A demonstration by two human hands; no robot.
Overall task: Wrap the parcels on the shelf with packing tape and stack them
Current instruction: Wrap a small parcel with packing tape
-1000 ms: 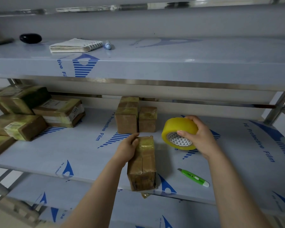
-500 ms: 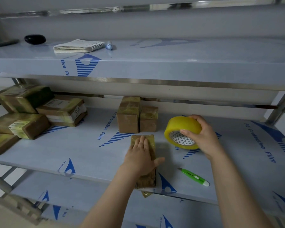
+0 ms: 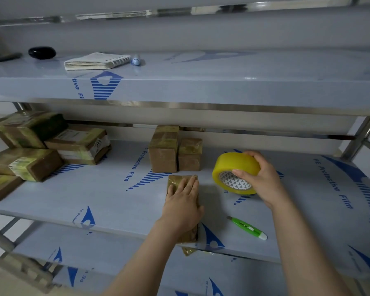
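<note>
We press our left hand [image 3: 183, 207] flat, fingers straight, on a taped brown parcel [image 3: 175, 180] at the near edge of the middle shelf [image 3: 94, 195]. Our right hand [image 3: 263, 178] grips the yellow tape roll [image 3: 233, 165] just right of it. A green cutter [image 3: 247, 227] lies nearer; other parcels [image 3: 30, 150] sit stacked far left.

Steel shelving [image 3: 222, 106] (blue-printed protective film [image 3: 107, 86] on it) against grey wall [image 3: 201, 33].
</note>
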